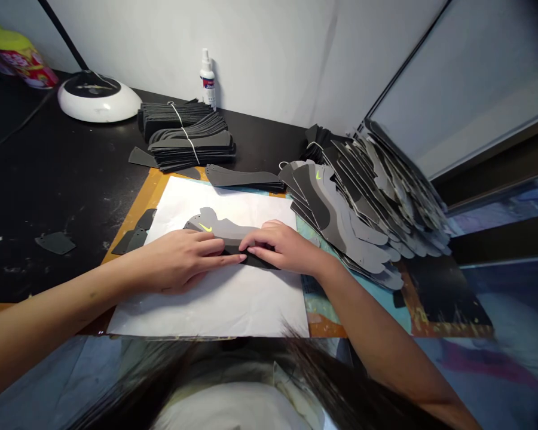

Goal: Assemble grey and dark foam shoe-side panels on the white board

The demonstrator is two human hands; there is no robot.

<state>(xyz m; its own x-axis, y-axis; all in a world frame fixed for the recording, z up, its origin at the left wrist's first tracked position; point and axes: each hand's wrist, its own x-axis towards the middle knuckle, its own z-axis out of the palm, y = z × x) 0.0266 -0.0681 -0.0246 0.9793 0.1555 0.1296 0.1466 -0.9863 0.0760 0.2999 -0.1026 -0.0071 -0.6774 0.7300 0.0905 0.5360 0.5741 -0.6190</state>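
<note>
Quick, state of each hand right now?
Left hand: open, laid on the flat grey cutout with a yellow tick.
Right hand: curled at the cutout's black strip; grip cannot be told.

Left hand (183, 257) and right hand (280, 245) over a grey piece (228, 229) on white paper (233, 307).
Fingers rest on the dark strip (260, 262) along the piece's near edge, tips close together. Right: stacked grey pieces (338, 194). Beyond: tied dark strips (170, 147), spray bottle (208, 80), white lamp base (103, 110) on black surface (63, 185).
</note>
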